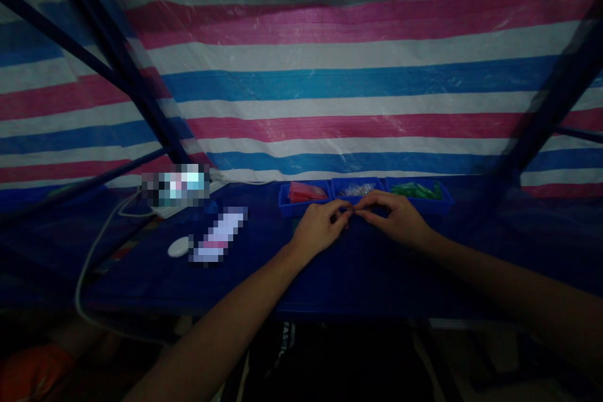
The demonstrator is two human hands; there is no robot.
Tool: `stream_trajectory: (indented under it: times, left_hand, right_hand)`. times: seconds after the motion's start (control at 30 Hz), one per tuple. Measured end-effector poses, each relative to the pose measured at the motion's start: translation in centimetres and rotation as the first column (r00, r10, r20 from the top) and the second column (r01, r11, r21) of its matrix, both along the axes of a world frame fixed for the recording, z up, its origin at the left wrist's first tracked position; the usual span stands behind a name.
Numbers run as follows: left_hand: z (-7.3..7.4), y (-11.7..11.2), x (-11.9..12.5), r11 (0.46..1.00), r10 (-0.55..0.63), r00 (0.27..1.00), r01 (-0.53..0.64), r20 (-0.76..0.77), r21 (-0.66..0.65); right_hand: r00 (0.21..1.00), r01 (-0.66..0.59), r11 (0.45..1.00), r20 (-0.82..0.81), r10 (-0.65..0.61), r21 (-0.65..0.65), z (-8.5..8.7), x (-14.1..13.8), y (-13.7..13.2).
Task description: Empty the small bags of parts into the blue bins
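My left hand point(321, 225) and my right hand point(398, 217) meet at the fingertips above the blue table, just in front of three blue bins. Both hands are closed in a pinch around something too small and dark to name. Behind my left hand, the left bin point(288, 206) holds flat red pieces point(306, 192). Small clear pieces point(357, 190) lie in the middle bin point(336, 183), partly covered by my fingers. To the right, slim green pieces point(414, 190) fill the right bin point(433, 206), partly behind my right hand.
On the blue table point(264, 282), a blurred-out bright flat object point(220, 235) lies left beside a white round disc point(179, 247). Farther back sits a white box-like thing point(176, 207) with a white cable point(94, 245). Blue metal posts point(141, 100) flank a striped sheet point(330, 88).
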State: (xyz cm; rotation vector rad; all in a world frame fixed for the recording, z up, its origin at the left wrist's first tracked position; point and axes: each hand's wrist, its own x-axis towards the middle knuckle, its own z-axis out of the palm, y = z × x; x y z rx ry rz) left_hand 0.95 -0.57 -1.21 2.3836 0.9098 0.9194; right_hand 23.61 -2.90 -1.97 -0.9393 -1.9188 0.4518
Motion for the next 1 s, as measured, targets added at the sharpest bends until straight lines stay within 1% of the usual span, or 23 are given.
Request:
stream_trajectory:
  times: [0.1,0.2,0.27,0.33,0.43,0.5,0.53,0.6,0.67,0.73,0.8,0.9,1.0]
  left_hand:
    - [0.0,0.2,0.0,0.999,-0.02,0.997,0.024,0.08,-0.049]
    - [-0.3,0.6,-0.1,0.994,-0.035,0.983,0.052,0.178,-0.096]
    - [-0.4,0.8,-0.1,0.99,-0.025,0.973,0.055,0.229,-0.127]
    - [-0.5,0.9,-0.2,0.99,-0.008,0.969,0.043,0.248,-0.138]
    - [-0.5,1.0,-0.3,0.993,0.063,0.976,-0.041,0.21,-0.108]
    - [-0.5,1.0,-0.2,0.993,0.11,0.977,-0.097,0.184,-0.074]
    - [-0.4,0.9,-0.2,0.993,0.115,0.977,-0.106,0.179,-0.06]
    - [-0.4,0.8,-0.1,0.996,0.085,0.979,-0.078,0.183,-0.047]
    - [-0.4,0.6,0.0,0.999,0.029,0.982,-0.019,0.185,-0.051]
    - [-0.3,0.3,0.2,0.998,-0.015,0.986,0.025,0.164,-0.06]
    - [-0.2,0.1,0.2,0.998,-0.028,0.991,0.036,0.13,-0.06]
    - [0.0,-0.2,0.2,0.999,-0.008,0.995,0.012,0.103,-0.039]
    - [0.0,-0.2,0.1,0.999,0.028,0.993,-0.026,0.114,-0.018]
  right_hand:
    - [0.999,-0.033,0.997,0.035,0.031,0.072,0.1,0.1,0.0]
    - [0.992,-0.079,0.989,0.104,0.067,0.125,0.0,0.2,0.1]
    - [0.985,-0.11,0.984,0.146,0.09,0.141,0.0,0.1,0.2]
    - [0.978,-0.133,0.982,0.177,0.109,0.131,0.1,-0.1,0.1]
    - [0.977,-0.137,0.985,0.176,0.116,0.109,0.2,-0.3,0.0]
    - [0.989,-0.093,0.989,0.13,0.078,0.117,0.1,-0.3,-0.1]
    - [0.994,-0.057,0.991,0.098,0.046,0.118,0.1,-0.2,-0.1]
    - [0.999,0.009,0.996,0.034,-0.012,0.084,0.1,-0.1,-0.1]
    - [0.999,0.031,1.0,-0.035,-0.03,0.005,0.0,0.0,0.0]
    - [0.996,-0.003,0.997,-0.091,-0.003,-0.074,-0.2,0.1,0.0]
    - [0.993,-0.036,0.993,-0.117,0.022,-0.116,-0.4,0.0,0.1]
    - [0.996,-0.031,0.994,-0.091,0.021,-0.109,-0.7,0.0,0.1]
    - [1.0,-0.001,0.999,-0.027,0.0,-0.052,-0.5,-0.1,-0.1]
